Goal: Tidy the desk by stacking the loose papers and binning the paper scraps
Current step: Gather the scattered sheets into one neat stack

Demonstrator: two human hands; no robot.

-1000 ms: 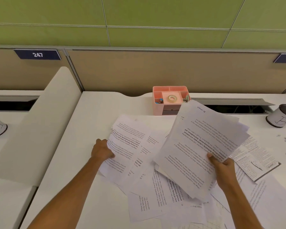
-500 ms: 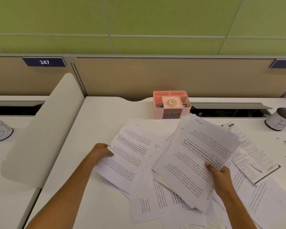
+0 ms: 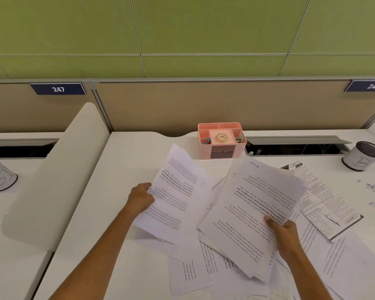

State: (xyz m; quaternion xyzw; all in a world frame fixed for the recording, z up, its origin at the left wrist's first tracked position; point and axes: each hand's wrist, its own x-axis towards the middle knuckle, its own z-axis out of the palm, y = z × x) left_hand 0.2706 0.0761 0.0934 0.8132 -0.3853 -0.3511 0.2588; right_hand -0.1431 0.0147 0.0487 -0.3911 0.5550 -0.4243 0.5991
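Nearest the person, loose sheets [image 3: 193, 276] lie fanned and overlapping on the white desk [image 3: 126, 161], some slanting toward the front edge. The risk here is plain: a sleeve or forearm dragging over them could push 1 or more off the desk.

The right hand [image 3: 285, 233] holds a gathered stack [image 3: 256, 215] by its near right corner, thumb on top and fingers curled beneath. The stack's edges are uneven, and held by 1 corner it may sag and splay, letting lower pages slide out. The left hand [image 3: 140, 199] grips the left edge of 1 lifted sheet [image 3: 175, 191], which bows upward. Bringing it across to the stack could crease it, or catch the pages still lying flat between the 2 hands.

The papers are white, printed with black text, thin and limp. To the right lies a densely printed leaflet [image 3: 325, 204]. Beyond it, small scraps [image 3: 371, 187] dot the desk near a white can marked B [image 3: 363, 155], probably the bin; a gust from swung paper could scatter them. A pink organiser [image 3: 222, 140] stands at the back.
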